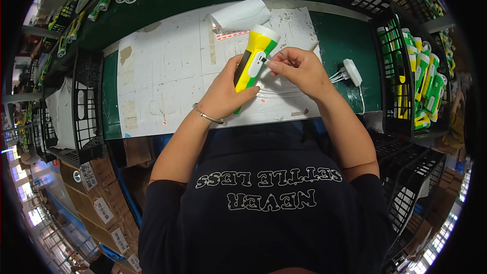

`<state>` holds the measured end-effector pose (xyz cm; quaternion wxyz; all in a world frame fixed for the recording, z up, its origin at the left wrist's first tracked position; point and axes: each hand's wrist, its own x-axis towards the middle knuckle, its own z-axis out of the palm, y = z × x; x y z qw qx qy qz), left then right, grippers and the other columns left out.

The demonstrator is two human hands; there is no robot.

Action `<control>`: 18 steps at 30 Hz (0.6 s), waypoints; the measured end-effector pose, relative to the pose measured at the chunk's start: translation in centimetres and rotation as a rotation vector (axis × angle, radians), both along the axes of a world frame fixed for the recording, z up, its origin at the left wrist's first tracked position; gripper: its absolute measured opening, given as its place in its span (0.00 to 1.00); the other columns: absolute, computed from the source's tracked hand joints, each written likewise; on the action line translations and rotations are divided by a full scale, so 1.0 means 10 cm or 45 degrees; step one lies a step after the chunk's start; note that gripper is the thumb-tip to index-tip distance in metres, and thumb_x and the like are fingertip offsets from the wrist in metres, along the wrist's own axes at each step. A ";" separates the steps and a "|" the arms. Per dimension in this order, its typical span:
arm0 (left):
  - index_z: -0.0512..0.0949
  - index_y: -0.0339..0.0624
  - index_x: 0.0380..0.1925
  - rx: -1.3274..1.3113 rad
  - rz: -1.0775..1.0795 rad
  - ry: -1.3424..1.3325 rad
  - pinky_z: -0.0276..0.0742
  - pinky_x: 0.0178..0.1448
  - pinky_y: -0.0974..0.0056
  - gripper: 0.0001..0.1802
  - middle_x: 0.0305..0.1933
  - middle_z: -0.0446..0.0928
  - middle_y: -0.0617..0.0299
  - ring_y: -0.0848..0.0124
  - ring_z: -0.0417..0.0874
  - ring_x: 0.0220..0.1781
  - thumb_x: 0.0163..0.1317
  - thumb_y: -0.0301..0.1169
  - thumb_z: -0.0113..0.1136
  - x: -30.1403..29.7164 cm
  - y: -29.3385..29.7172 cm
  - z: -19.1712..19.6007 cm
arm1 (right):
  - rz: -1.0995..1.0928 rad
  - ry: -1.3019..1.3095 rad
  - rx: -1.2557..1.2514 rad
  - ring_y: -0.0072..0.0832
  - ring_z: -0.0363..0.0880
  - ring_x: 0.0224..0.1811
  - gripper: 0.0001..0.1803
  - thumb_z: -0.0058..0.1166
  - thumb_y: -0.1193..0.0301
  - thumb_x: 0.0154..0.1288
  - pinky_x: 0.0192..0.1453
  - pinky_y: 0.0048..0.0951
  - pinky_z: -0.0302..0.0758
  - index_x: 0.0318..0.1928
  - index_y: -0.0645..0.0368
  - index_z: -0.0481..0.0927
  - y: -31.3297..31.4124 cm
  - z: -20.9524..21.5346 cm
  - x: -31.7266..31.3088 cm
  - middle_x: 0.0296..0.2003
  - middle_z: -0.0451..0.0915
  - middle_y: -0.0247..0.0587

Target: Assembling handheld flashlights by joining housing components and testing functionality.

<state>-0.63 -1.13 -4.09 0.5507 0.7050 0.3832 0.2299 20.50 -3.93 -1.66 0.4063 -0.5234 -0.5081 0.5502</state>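
My left hand (227, 90) is wrapped round the body of a yellow and green flashlight (251, 66), which is tilted with its wide white-rimmed head up and away from me. A white oval panel with a small black part, perhaps a switch or socket, faces right on its side. My right hand (301, 71) pinches at this panel, thumb and forefinger together. Whatever lies between those fingertips is too small to make out. Behind the right hand a thin brownish tip (314, 46) sticks out. White cables (278, 93) run over the table beneath the right hand.
Pale paper (162, 71) covers the green table. A curled white sheet (241, 15) lies over red-marked stickers (229, 35). A white power block (352, 73) sits to the right. Beyond it, a black crate (388, 81) holds several flashlights (426, 81). Another black crate (83, 106) stands left.
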 end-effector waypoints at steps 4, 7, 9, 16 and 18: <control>0.57 0.34 0.59 0.292 0.037 0.109 0.68 0.58 0.60 0.39 0.53 0.68 0.43 0.53 0.73 0.53 0.48 0.31 0.63 0.07 -0.02 0.08 | -0.021 0.029 -0.143 0.13 0.73 0.29 0.10 0.59 0.68 0.59 0.35 0.14 0.67 0.35 0.63 0.79 -0.01 0.10 0.04 0.26 0.80 0.33; 0.57 0.36 0.59 0.668 0.122 0.210 0.73 0.51 0.57 0.38 0.48 0.68 0.46 0.50 0.75 0.46 0.47 0.29 0.62 0.10 -0.06 0.05 | -0.054 0.060 -0.176 0.12 0.72 0.27 0.10 0.60 0.67 0.57 0.33 0.14 0.65 0.34 0.63 0.79 -0.03 0.07 0.03 0.25 0.80 0.32; 0.58 0.37 0.59 0.716 0.165 0.291 0.74 0.46 0.56 0.38 0.46 0.68 0.47 0.50 0.75 0.43 0.47 0.28 0.61 0.14 -0.09 0.09 | -0.107 -0.066 -0.029 0.10 0.68 0.23 0.10 0.61 0.67 0.56 0.27 0.13 0.62 0.33 0.61 0.79 -0.02 -0.05 0.02 0.24 0.79 0.32; 0.59 0.42 0.59 0.826 0.268 0.424 0.77 0.34 0.56 0.37 0.41 0.67 0.49 0.52 0.76 0.35 0.46 0.27 0.61 0.17 -0.18 0.07 | -0.144 0.090 -0.247 0.12 0.70 0.23 0.11 0.61 0.67 0.56 0.26 0.13 0.61 0.32 0.62 0.79 -0.03 0.03 -0.04 0.24 0.79 0.32; 0.59 0.42 0.59 0.823 0.268 0.407 0.77 0.34 0.55 0.37 0.41 0.66 0.49 0.51 0.76 0.35 0.46 0.27 0.61 0.17 -0.17 0.06 | -0.181 0.035 -0.168 0.14 0.72 0.24 0.11 0.61 0.68 0.56 0.29 0.15 0.65 0.32 0.63 0.78 -0.04 -0.02 -0.06 0.24 0.78 0.32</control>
